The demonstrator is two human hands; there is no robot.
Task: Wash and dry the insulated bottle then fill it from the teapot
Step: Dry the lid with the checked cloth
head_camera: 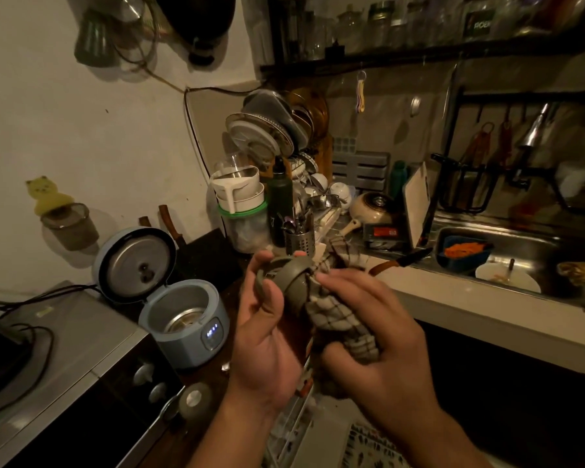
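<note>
We note drying underway: left hand [264,339] grips the bottle [293,282], right hand [368,332] clutches the cloth [338,309] (filling not yet done).

The 2 bare forearms enter from the lower edge and meet mid-frame, hands side by side. The left hand [267,329] shows its palm, fingers and thumb curled round the bottle [293,276]. The right hand [372,332] shows its back, fingers clenched on the cloth [340,315].
</note>
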